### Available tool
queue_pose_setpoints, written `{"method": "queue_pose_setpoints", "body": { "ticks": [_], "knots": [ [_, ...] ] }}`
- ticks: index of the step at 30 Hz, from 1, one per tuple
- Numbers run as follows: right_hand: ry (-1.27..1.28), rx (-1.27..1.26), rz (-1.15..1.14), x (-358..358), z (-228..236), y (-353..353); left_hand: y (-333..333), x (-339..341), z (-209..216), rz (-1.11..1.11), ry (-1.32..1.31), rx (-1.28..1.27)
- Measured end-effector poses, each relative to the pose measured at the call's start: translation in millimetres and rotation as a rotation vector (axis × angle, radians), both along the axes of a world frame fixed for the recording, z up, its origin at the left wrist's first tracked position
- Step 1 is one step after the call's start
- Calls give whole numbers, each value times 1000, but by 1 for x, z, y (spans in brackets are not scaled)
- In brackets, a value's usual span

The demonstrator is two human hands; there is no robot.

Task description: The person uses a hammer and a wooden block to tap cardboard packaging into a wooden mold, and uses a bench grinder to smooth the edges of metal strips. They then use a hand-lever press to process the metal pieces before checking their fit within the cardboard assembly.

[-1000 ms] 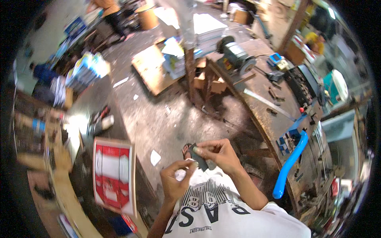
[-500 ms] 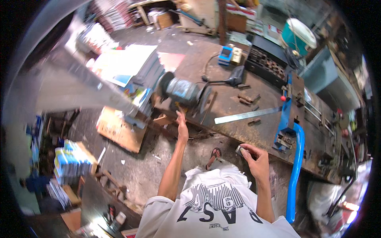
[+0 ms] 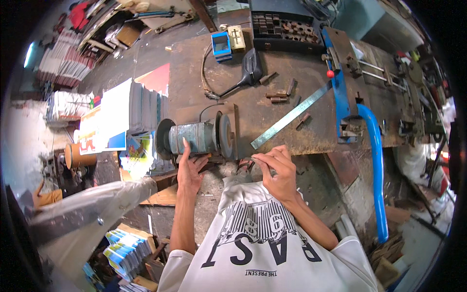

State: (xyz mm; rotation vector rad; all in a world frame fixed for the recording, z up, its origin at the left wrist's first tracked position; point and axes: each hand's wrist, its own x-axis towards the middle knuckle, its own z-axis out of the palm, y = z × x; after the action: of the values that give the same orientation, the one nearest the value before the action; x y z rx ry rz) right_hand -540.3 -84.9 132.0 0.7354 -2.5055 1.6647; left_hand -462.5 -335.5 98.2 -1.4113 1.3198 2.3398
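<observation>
A bench grinder (image 3: 193, 138) with a dull blue-grey body and a wheel at each end stands at the front left of the workbench. My left hand (image 3: 191, 170) is open at its front edge, fingers apart, one finger raised before the body; whether it touches is unclear. To the right of the grinder's right wheel (image 3: 225, 135), my right hand (image 3: 278, 170) is closed in a pinch on a small metal piece (image 3: 256, 156), mostly hidden by the fingers. A flat steel ruler (image 3: 292, 117) lies on the bench just beyond this hand.
Several short rusty metal pieces (image 3: 278, 97) lie beside a black lamp-like object (image 3: 250, 68). A blue lever machine (image 3: 340, 92) with a long blue handle (image 3: 375, 170) stands to the right. Paper stacks (image 3: 121, 112) sit left of the grinder. A black case (image 3: 287, 46) holds metal blocks.
The view has swung toward the right of the bench. My right hand, with the small metal piece, has come up and left to near the grinder. The left hand's fingers have spread.
</observation>
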Motion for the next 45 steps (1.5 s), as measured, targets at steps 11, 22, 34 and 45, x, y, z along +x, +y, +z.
{"method": "queue_pose_setpoints", "body": {
  "ticks": [11,22,34,45],
  "knots": [
    [122,102,-251,29,-41,-51,-40,3,-15,-215,-92,90],
    [106,209,-267,43,-58,-67,-49,1,-13,-281,-37,178],
    [203,171,-452,47,-41,-83,-47,2,-19,-297,-8,188],
    [-171,163,-436,64,-2,-68,-44,-1,-7,-315,27,188]
  ]
}}
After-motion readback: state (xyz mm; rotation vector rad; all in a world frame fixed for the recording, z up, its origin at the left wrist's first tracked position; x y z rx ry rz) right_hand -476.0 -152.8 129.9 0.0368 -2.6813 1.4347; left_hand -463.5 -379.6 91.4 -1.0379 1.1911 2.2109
